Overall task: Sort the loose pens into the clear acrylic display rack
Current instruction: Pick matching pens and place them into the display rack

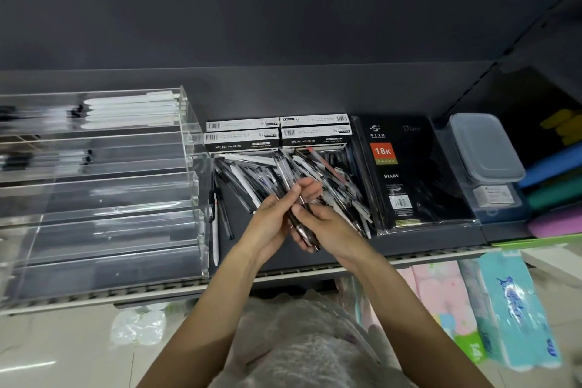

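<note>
A dark grey shop shelf [315, 94] runs across the view, backed by a plain dark panel and edged along its near side by a pale price rail. At the left stands the clear acrylic display rack [104, 198], stepped in tiers; white pens [132, 110] lie in its far tier, a few dark ones show in the tier below, and the near tiers look bare. Just right of the rack, the loose pens [318, 179] lie in a heap on the shelf, in front of stacked gel-pen boxes [277, 132]. Right of the heap lies a black wrapped diary [409, 173], then a lidded plastic container [485, 148] and coloured cases at the far right.

Above the heap, the left hand [274, 220] and the right hand [327, 227] meet, both with fingers curled round a bundle of dark pens [302, 224].

Below the shelf, tissue packs [510, 309] sit on a lower level, and a pale tiled floor shows at the near left.
</note>
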{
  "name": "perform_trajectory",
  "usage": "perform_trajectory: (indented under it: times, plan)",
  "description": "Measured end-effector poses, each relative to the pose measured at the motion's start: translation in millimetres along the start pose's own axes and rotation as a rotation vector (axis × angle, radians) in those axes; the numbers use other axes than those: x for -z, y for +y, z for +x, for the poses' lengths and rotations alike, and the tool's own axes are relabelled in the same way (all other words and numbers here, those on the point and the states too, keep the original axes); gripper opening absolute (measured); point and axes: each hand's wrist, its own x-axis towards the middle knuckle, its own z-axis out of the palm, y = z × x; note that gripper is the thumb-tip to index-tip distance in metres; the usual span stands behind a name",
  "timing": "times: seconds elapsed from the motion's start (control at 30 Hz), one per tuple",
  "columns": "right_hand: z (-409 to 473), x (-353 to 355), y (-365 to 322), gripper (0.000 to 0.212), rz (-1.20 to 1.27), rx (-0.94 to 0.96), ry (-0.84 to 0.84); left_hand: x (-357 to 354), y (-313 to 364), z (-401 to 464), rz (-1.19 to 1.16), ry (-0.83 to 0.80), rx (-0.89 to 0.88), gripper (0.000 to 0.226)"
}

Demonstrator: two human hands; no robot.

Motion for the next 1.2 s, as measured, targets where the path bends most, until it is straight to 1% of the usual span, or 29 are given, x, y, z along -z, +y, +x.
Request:
perform_trajectory:
  times: [0.07, 0.13, 0.2, 0.23, 0.3, 0.37, 0.47, 0.53, 0.6, 0.67, 0.73, 0.77, 0.83, 0.9, 0.97, 1.03, 1.1, 1.2]
  plan:
    - [-0.6, 0.5, 1.1, 0.024, 0.011, 0.007, 0.002, 0.4, 2.7, 0.5, -0.045, 0.021, -0.019, 0.025]
    - [-1.1, 3.0, 4.6, 0.021, 0.051, 0.029, 0.025, 3.9, 7.0, 2.1, -0.172, 0.053, -0.062, 0.024]
    - [-0.6, 5.7, 10.6, 0.015, 0.053, 0.098, 0.13, 9.2, 11.2, 3.7, -0.248, 0.071, -0.097, 0.026]
    - [-0.2, 6.3, 13.0, 0.012, 0.025, 0.148, 0.198, 10.9, 13.0, 3.9, -0.261, 0.073, -0.106, 0.027]
    - [0.0, 5.9, 15.7, 0.017, -0.05, 0.255, 0.305, 11.7, 14.4, 3.2, -0.275, 0.075, -0.109, 0.029]
    - [-0.4, 3.8, 15.9, 0.024, -0.142, 0.354, 0.373, 11.2, 14.1, 2.4, -0.294, 0.078, -0.119, 0.029]
    - [0.1, 2.0, 14.3, 0.023, -0.266, 0.466, 0.473, 11.4, 12.3, 3.7, -0.284, 0.088, -0.143, 0.029]
    - [1.0, 9.3, 10.9, 0.022, -0.228, 0.484, 0.536, 14.5, 10.2, 5.4, -0.272, 0.133, -0.145, 0.031]
    - [0.3, 27.6, 4.4, 0.023, -0.175, 0.428, 0.56, 23.2, 8.4, 7.8, -0.235, 0.213, -0.136, 0.033]
    - [-2.9, 52.9, -5.2, 0.024, -0.296, 0.353, 0.524, 36.3, 7.7, 10.4, -0.103, 0.295, -0.151, 0.034]
    - [-5.1, 73.9, -19.9, 0.028, -0.508, 0.272, 0.394, 47.0, 10.1, 11.9, 0.06, 0.324, -0.192, 0.033]
    - [-4.9, 79.3, -29.6, 0.029, -0.612, 0.237, 0.303, 50.0, 12.8, 12.5, 0.137, 0.303, -0.201, 0.031]
    - [0.5, 80.4, -50.2, 0.028, -0.796, 0.207, 0.121, 48.4, 20.0, 11.6, 0.286, 0.162, -0.155, 0.028]
    - [9.7, 74.2, -69.2, 0.025, -0.939, 0.22, -0.026, 39.2, 24.2, 10.8, 0.433, -0.045, -0.026, 0.029]
    - [19.3, 64.1, -86.8, 0.018, -1.046, 0.263, -0.111, 28.7, 24.2, 10.4, 0.522, -0.183, 0.097, 0.03]
    - [28.4, 56.5, -99.1, 0.016, -1.048, 0.283, -0.115, 19.3, 22.4, 10.4, 0.454, -0.269, 0.154, 0.031]
    - [36.8, 53.8, -103.5, 0.02, -0.973, 0.272, -0.081, 12.1, 21.2, 9.3, 0.299, -0.317, 0.172, 0.031]
    - [45.0, 51.4, -100.1, 0.025, -0.857, 0.26, -0.043, 7.2, 17.0, 7.4, 0.137, -0.306, 0.155, 0.027]
